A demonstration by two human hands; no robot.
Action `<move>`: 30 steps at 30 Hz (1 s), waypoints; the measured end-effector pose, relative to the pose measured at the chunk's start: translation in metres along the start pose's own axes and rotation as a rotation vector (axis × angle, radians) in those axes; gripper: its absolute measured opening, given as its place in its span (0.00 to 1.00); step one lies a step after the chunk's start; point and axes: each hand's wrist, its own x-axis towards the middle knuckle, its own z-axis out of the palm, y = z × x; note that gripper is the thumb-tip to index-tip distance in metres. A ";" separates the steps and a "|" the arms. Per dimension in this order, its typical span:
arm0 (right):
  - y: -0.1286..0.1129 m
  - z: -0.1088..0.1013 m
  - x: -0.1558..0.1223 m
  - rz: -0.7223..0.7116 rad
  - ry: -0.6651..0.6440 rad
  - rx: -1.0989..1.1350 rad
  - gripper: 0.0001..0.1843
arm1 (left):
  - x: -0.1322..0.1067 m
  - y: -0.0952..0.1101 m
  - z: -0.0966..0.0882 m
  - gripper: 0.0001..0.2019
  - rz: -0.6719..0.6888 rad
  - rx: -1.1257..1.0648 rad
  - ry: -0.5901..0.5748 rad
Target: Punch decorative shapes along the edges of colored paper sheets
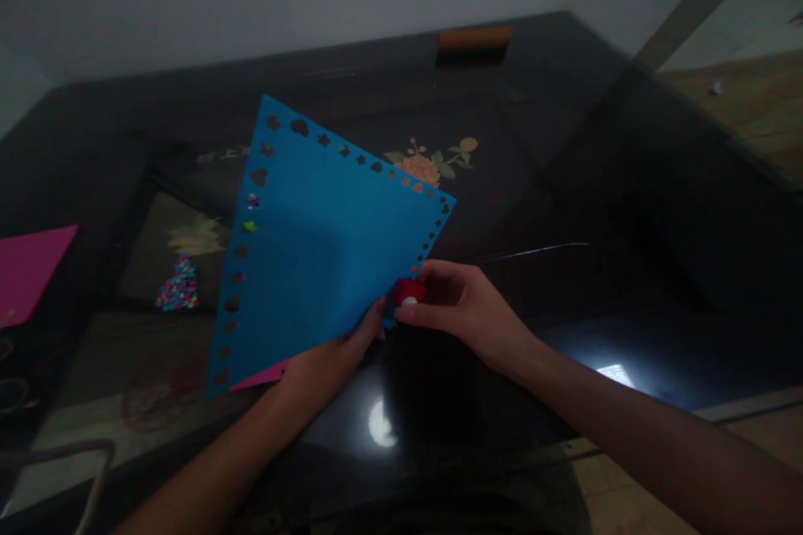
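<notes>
A blue sheet of paper (326, 242) is tilted up over the dark table, with punched shapes such as hearts, stars and flowers along three of its edges. My left hand (364, 333) is closed on its lower edge, thumb on the front face. A small red and white craft punch (410, 292) sits at the sheet's lower right edge. My right hand (461, 301) pinches this punch between thumb and fingers. How far the paper goes into the punch is hidden.
Small multicoloured paper cut-outs (180, 284) lie in a pile on the dark glossy table (502, 435). A pink sheet (34, 272) lies at the left, and another pink piece (262, 376) shows beneath the blue one. An orange-brown roll (475, 39) rests near the back edge.
</notes>
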 end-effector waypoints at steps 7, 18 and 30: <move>0.000 0.000 -0.001 -0.002 0.001 -0.006 0.17 | -0.001 -0.003 0.003 0.20 -0.010 0.009 0.095; 0.000 -0.002 0.000 -0.015 -0.013 -0.032 0.17 | -0.005 -0.006 0.004 0.20 0.033 0.047 0.075; 0.001 -0.001 0.001 -0.030 -0.005 -0.051 0.15 | -0.005 -0.009 0.003 0.18 0.061 0.063 0.042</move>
